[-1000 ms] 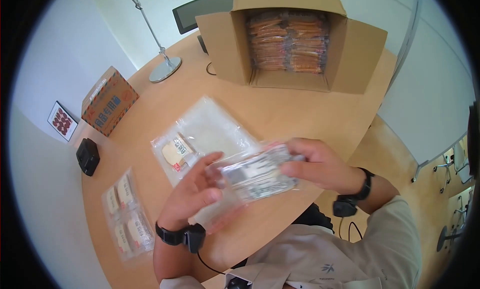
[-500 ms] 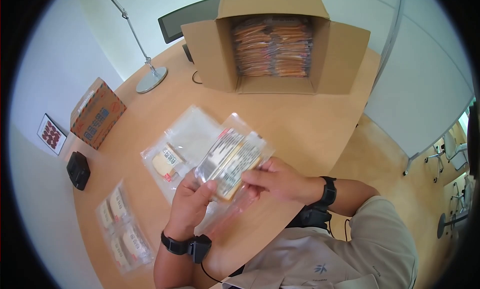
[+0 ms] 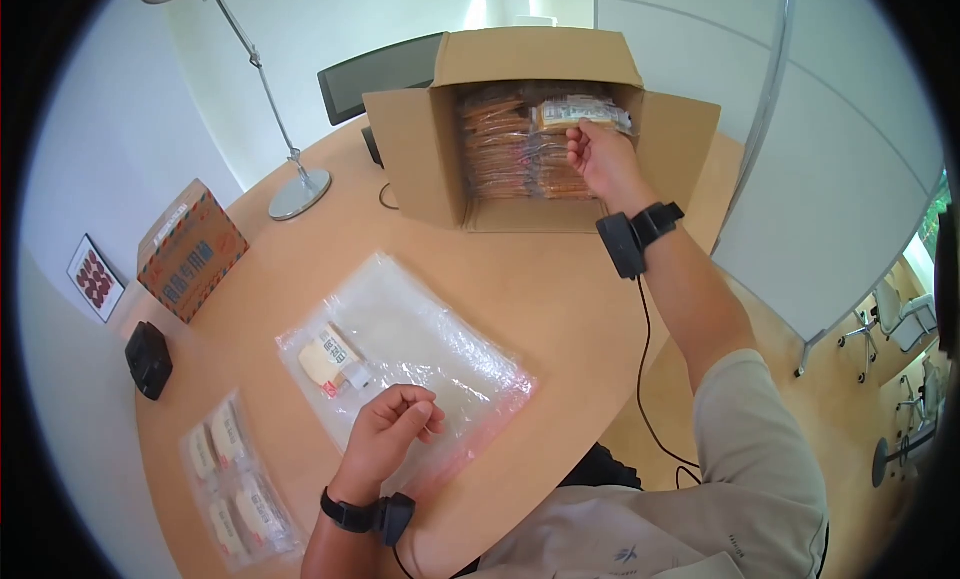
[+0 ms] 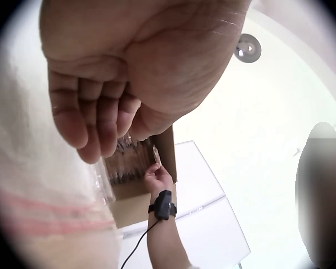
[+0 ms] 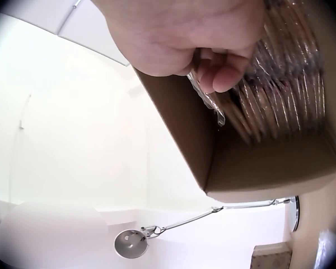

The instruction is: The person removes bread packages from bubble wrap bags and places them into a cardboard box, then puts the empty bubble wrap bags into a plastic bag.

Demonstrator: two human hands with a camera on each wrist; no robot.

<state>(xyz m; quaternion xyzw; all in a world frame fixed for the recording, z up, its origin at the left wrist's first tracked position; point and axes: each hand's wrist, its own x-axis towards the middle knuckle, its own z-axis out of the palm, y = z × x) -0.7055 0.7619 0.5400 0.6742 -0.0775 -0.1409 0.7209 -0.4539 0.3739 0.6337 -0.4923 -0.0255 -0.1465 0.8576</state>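
In the head view my right hand [image 3: 605, 164] reaches into the open cardboard box [image 3: 540, 217] and pinches a clear-wrapped food packet [image 3: 582, 111] with printed text. The packet lies at the top of the right-hand stack. Below and beside it are stacked orange-brown packets [image 3: 495, 154] in clear wrap. In the right wrist view my curled fingers [image 5: 227, 75] are at the packet's edge, hiding part of it. My left hand [image 3: 395, 434] hovers over flat clear plastic bags [image 3: 420, 319], its fingers loosely curled and holding nothing. A single pale packet [image 3: 330, 359] lies on those bags.
At the table's left lies a clear bag of several pale packets [image 3: 235, 479]. Farther back are a black device [image 3: 150, 361], a printed carton [image 3: 195, 254] and a lamp base [image 3: 300, 194]. A monitor [image 3: 380, 74] stands behind the box. A cable [image 3: 645, 379] trails from my right wrist.
Both hands held a packet over the bags earlier. My right hand has since carried it forward into the box, while my left hand has let go and stays over the bags.
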